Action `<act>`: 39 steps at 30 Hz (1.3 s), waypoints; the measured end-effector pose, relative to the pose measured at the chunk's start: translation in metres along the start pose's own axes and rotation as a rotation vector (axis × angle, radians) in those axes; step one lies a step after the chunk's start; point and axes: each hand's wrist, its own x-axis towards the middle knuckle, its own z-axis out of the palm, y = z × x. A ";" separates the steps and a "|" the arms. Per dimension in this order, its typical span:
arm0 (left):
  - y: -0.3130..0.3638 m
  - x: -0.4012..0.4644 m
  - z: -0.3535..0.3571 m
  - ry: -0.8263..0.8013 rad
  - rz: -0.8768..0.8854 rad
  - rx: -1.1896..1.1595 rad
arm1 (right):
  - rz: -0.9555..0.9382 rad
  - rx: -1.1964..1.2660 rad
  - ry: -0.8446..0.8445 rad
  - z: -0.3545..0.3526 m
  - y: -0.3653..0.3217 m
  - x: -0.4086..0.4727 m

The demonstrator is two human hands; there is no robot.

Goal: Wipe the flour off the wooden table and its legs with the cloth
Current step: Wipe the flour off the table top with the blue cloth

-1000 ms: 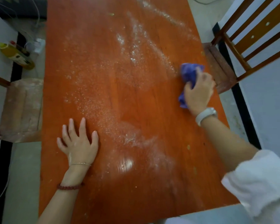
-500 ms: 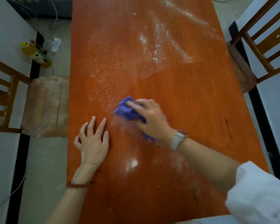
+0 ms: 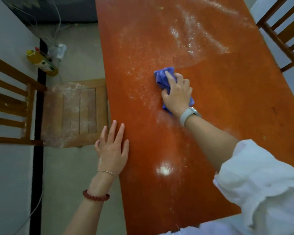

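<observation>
Since half a second ago the right hand [image 3: 176, 94] has carried the cloth [image 3: 164, 77] up the counter [image 3: 227, 99], away from the left hand [image 3: 111, 148] and toward the flour [image 3: 193, 39]. In the head view, the right fingers [image 3: 168, 75] curl over the bunched purple cloth, clamped on it; it pokes out ahead of the fingertips and behind the wrist. The left fingers lie straight and slightly apart, flat on the counter's left edge, beside a floury chair [image 3: 75, 112].

At frame centre the right hand [image 3: 176, 94] grips a purple cloth [image 3: 163, 77] on the orange wooden table [image 3: 227, 99]; flour [image 3: 190, 36] streaks upper right; left hand [image 3: 111, 150] lies flat at its left edge.
</observation>
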 end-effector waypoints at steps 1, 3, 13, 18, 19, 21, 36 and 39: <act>-0.009 0.001 -0.005 0.003 0.014 -0.028 | -0.088 0.007 -0.024 0.007 -0.018 -0.010; -0.028 0.005 -0.017 0.066 -0.006 -0.080 | -0.269 0.037 -0.057 0.018 -0.046 -0.040; -0.058 -0.010 -0.033 0.051 0.120 -0.200 | -0.644 0.415 -0.560 -0.024 -0.038 -0.207; -0.028 -0.029 0.004 -0.120 0.087 -0.189 | -0.094 0.397 -0.014 -0.053 0.039 -0.155; -0.025 -0.031 0.007 -0.117 0.061 -0.226 | -0.001 0.361 0.059 -0.056 0.054 -0.144; -0.023 -0.033 0.007 -0.096 0.050 -0.251 | 0.242 0.293 0.171 -0.059 0.074 -0.123; -0.052 -0.018 -0.011 -0.028 0.164 -0.113 | -0.662 0.342 -0.485 -0.014 -0.033 -0.240; -0.043 -0.026 -0.007 -0.092 0.071 -0.064 | -0.395 0.442 -0.239 -0.031 -0.003 -0.217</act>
